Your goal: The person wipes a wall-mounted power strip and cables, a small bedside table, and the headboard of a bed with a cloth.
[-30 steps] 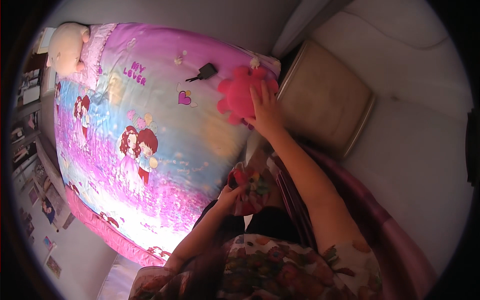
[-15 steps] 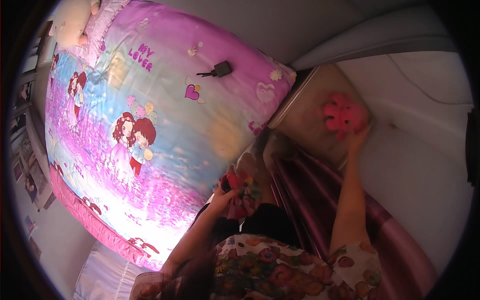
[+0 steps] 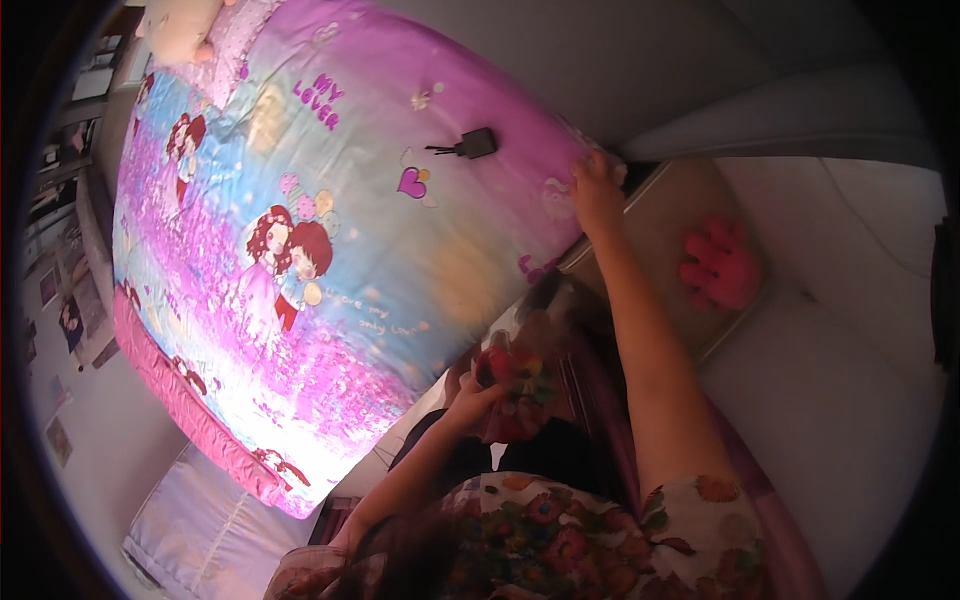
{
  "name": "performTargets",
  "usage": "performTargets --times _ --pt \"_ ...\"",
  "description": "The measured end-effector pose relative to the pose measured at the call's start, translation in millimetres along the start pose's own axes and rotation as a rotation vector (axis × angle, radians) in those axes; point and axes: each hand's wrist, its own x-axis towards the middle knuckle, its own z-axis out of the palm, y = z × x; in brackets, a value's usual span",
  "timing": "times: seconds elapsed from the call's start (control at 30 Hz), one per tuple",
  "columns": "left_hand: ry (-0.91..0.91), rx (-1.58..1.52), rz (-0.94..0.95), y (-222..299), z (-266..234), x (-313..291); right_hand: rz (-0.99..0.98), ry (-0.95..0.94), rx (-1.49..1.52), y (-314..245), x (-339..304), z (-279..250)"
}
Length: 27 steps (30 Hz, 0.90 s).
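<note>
My right hand [image 3: 598,195] reaches to the near right corner of the bedspread [image 3: 480,80], its fingers curled on the pink edge. Low in front of my body, my left hand [image 3: 474,398] is closed around a multicoloured bundle [image 3: 512,385] in red, yellow and green; shadow and blur hide its exact kind. On the brown, board-like top [image 3: 640,235] beside the bed lies a pink plush toy [image 3: 720,265], apart from both hands.
A black box-shaped device with short prongs [image 3: 477,144] lies on the bedspread. At the far left are a plush toy [image 3: 185,30] and a pillow [image 3: 225,70]. A grey curtain [image 3: 780,110] hangs beyond the bed, and dark shiny cloth [image 3: 600,400] drapes near my legs.
My right hand has let go of the pink plush toy, which rests on the brown top, and moved left to the bedspread's corner. My left hand still holds the bundle.
</note>
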Motion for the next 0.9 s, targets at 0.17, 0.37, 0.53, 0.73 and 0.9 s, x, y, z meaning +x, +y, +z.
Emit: performTargets --times 0.17,0.37,0.53,0.73,0.9 --pt "0.125 -0.130 0.029 -1.7 -16.2 -14.7 0.057 -0.111 0.174 -60.2 32.8 19.8" --pt "0.106 0.023 0.043 -18.6 -31.3 -12.3 -0.106 -0.460 -0.039 -110.7 79.1 71.7" --pt "0.148 -0.076 0.115 -11.6 -31.9 -10.3 0.110 -0.477 0.623 -77.9 35.3 55.4" --pt "0.067 -0.111 -0.029 13.0 -20.9 -13.2 0.931 -0.488 1.978 17.0 -117.1 -26.4" --pt "0.091 -0.008 -0.069 5.5 9.3 9.6 1.122 0.114 1.707 146.0 -134.8 -46.9"
